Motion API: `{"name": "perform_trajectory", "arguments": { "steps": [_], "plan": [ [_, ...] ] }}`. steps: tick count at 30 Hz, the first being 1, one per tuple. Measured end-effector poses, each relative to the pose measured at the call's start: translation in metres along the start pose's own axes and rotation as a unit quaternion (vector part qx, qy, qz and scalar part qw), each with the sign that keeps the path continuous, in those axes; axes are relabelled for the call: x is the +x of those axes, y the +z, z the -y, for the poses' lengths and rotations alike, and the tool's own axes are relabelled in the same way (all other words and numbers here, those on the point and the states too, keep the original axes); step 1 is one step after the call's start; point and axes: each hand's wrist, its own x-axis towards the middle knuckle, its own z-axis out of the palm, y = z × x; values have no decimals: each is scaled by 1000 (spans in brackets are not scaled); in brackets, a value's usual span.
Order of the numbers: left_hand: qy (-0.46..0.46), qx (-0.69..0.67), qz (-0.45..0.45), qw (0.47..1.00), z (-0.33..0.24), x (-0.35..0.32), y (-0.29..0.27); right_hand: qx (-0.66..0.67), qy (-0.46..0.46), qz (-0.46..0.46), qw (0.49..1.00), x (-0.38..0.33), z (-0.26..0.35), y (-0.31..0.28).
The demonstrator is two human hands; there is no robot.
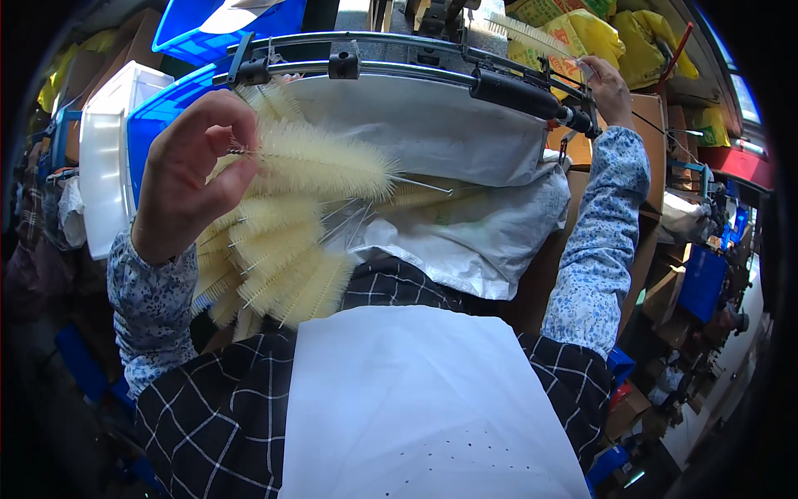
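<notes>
The left hand pinches a pale brush by one end — a brush heap lies nearer — while the right hand, beside the metal rails, meets a farther brush.

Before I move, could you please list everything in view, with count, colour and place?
Held brush: one, cream, left of centre
Piled brushes: many, cream, below the held brush
Far brush: one, pale, top right
Railed machine: one, silver and black, across top
Sheeting: pieces uncertain, white, centre
Bins: two, blue, upper left; other blue items at right, blurred
Container: one, white, left
Bags: several, yellow, mostly upper right
Cardboard boxes: several, brown, mainly right
Lap cover: one, white, bottom centre
Checked clothing: dark with white lines, bottom
Sleeves: two, blue-and-white floral, both sides
Left hand: one, bare, grip on held brush's end
Right hand: one, bare, at machine's right end
</notes>
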Motion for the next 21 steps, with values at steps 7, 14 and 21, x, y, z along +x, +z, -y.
{"name": "perform_trajectory", "arguments": {
  "steps": [7,14,21],
  "plan": [
    [-17,-86,26,996,13,17,34,304,29,272,913,-95,75,-54],
    [93,67,84,990,9,33,69,695,32,373,614,-122,240,18],
    [-92,421,162,888,2,-24,14,30,-35,-163,986,-26,132,55]
  ]
}}
